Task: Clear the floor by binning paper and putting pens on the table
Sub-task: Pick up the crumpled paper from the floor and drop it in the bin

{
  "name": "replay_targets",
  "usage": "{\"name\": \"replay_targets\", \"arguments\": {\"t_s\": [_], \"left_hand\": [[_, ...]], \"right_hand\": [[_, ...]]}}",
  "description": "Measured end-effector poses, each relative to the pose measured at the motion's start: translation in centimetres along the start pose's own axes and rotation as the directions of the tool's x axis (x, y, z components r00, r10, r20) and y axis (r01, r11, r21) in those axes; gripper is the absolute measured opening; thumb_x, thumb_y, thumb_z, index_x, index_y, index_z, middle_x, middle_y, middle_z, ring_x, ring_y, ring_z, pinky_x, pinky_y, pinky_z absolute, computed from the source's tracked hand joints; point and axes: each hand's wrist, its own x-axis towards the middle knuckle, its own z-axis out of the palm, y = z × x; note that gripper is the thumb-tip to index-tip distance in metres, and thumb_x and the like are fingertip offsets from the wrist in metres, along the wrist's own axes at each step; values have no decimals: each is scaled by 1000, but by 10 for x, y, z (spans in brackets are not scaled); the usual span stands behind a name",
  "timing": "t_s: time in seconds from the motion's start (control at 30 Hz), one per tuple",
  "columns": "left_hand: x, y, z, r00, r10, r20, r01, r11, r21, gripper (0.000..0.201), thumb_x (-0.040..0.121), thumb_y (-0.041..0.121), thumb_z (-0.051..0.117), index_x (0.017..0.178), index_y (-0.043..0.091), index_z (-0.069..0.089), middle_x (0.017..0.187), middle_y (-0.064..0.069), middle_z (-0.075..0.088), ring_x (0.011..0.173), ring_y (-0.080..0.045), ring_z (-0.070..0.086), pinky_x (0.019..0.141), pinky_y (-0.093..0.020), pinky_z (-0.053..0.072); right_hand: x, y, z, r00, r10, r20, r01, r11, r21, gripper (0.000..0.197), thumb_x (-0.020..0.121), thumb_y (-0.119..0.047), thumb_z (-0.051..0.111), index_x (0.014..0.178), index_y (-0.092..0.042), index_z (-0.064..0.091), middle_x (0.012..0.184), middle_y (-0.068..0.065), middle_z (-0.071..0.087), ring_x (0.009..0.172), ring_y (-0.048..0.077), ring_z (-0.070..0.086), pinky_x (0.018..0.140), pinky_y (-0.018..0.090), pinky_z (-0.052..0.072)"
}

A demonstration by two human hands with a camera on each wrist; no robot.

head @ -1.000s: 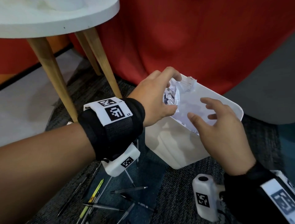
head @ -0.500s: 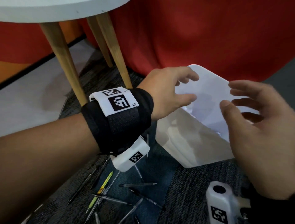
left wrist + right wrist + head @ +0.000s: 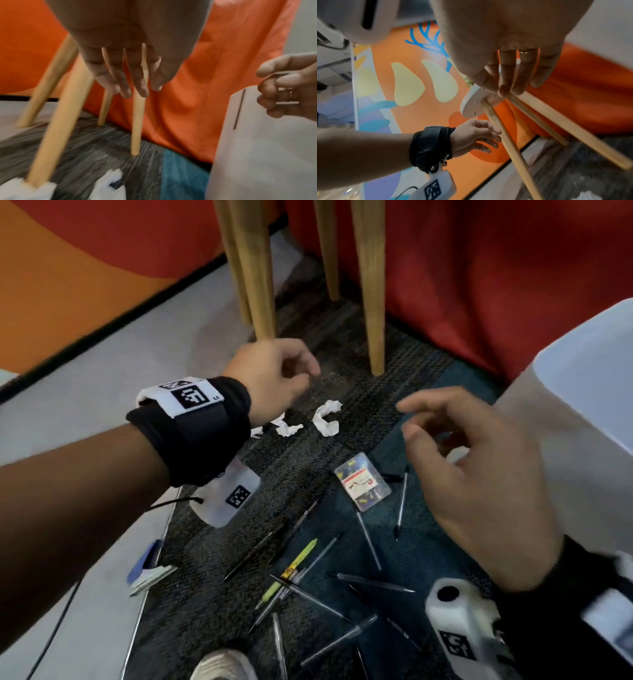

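Crumpled white paper pieces (image 3: 327,419) lie on the grey carpet near a table leg (image 3: 371,285); they show blurred in the left wrist view (image 3: 109,185). My left hand (image 3: 284,374) hovers just above and left of them, fingers loosely curled, holding nothing. My right hand (image 3: 455,460) hangs empty over the blue carpet with relaxed fingers. Several pens (image 3: 373,582) and a yellow-green pen (image 3: 291,568) are scattered on the carpet below both hands. The white bin (image 3: 582,419) stands at the right edge (image 3: 260,148).
A small clear plastic packet (image 3: 363,481) lies among the pens. Wooden table legs (image 3: 253,268) rise behind the paper, with a red sofa (image 3: 479,268) beyond. A shoe tip (image 3: 222,666) shows at the bottom, and a blue-white object (image 3: 147,566) on the pale floor at left.
The left hand let go of the crumpled paper over the bin, then both hands left the bin and swung left and down toward the paper on the carpet. The view tilted down.
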Motion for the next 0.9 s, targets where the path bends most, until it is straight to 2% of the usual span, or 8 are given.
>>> {"name": "replay_targets", "arguments": {"t_s": [0.13,0.23,0.3,0.37,0.47,0.67,0.8,0.9], "left_hand": [[1,-54,19,976,-199,85,191,977,96,15,85,18,61,81,33,64,85,7,67,81,-17,62,74,-24,45],[0,-87,39,944,-286,162,248,944,217,17,84,20,55,81,35,62,86,5,64,86,-22,63,75,-26,47],[-1,-102,52,920,-306,246,227,926,301,17,86,20,54,91,34,62,99,2,62,95,-25,62,78,-27,46],[1,-117,63,900,-320,295,198,905,375,23,88,20,55,109,29,58,120,-4,53,105,-27,57,84,-32,45],[5,-139,74,892,-365,267,233,877,420,42,87,22,58,127,28,47,135,-7,37,117,-32,49,90,-38,43],[15,-165,86,891,-390,231,257,855,450,74,84,23,65,143,39,24,153,-11,15,135,-43,27,103,-49,38],[23,-174,91,896,-362,257,209,854,477,83,84,23,65,147,44,15,159,-4,0,143,-45,7,109,-52,30],[27,-178,97,907,-319,276,165,870,464,86,82,25,65,147,42,12,159,0,0,143,-45,4,109,-53,31]], "right_hand": [[20,22,50,976,125,179,-120,992,-42,21,87,-14,61,100,-29,65,79,-13,63,77,3,58,75,21,48],[33,44,92,939,195,282,-180,981,-76,22,85,-14,59,102,-27,64,82,-10,62,75,8,58,80,31,51],[40,59,120,900,238,365,-183,967,-179,24,86,-16,59,107,-27,63,94,-6,64,87,17,60,85,34,51],[45,74,143,852,261,454,-109,937,-332,29,87,-19,58,115,-26,60,111,1,63,103,24,58,90,36,50],[53,93,171,796,266,544,10,892,-451,37,88,-19,57,125,-22,55,127,5,55,118,29,49,97,39,46],[76,126,205,756,328,567,70,820,-568,50,85,-17,58,134,-20,47,149,5,33,132,33,35,105,46,40],[84,142,219,723,375,580,80,789,-609,74,85,-11,56,150,-29,25,163,-2,3,145,33,15,111,50,34],[95,151,224,684,428,590,66,770,-635,82,87,-5,53,154,-30,12,163,-4,-1,146,35,17,111,50,34]]}}
